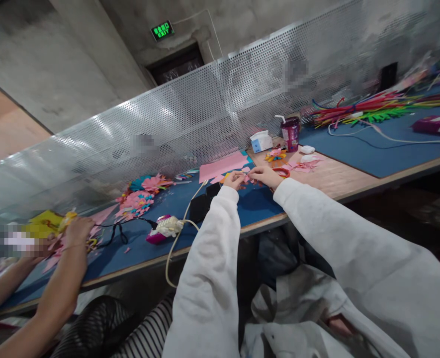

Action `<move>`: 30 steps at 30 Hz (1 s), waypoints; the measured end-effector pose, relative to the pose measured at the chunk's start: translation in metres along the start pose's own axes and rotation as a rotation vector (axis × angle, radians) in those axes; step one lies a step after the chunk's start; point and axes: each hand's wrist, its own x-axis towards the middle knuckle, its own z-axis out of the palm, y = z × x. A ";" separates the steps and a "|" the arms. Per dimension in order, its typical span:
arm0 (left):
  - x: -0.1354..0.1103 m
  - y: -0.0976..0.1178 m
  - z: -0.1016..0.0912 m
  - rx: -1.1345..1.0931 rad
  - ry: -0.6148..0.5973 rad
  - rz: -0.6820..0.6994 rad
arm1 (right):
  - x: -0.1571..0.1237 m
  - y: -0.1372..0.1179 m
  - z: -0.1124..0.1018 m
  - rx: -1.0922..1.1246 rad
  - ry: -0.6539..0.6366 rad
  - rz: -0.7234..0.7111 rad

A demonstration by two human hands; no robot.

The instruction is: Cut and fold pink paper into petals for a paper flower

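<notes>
My left hand [235, 180] and my right hand [263, 176] meet above the blue table mat, fingers pinched on a small piece of pink paper [246, 177] between them. Its exact shape is too small to make out. Just behind my hands lie larger pink paper sheets [223, 166]. Close by my right hand are the red-orange handles of a pair of scissors [281, 172]. A yellow and pink paper flower [276, 156] and pink paper scraps [305, 164] rest on the wooden surface beyond.
A purple drink cup [290, 134] with a straw stands by a tissue pack [261, 141]. Left of me are paper flowers [137, 199], a power strip [168, 226] with cables, and a co-worker's hands [78, 231]. Colourful pipe cleaners [365, 109] lie right, before a perforated metal divider [190, 109].
</notes>
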 end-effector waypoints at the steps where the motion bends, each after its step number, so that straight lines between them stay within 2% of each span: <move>1: 0.000 -0.001 0.000 -0.001 -0.001 0.006 | 0.000 0.000 0.000 0.003 0.002 0.001; 30: -0.002 -0.001 0.001 0.006 -0.027 0.027 | -0.001 0.001 0.000 -0.008 -0.026 -0.016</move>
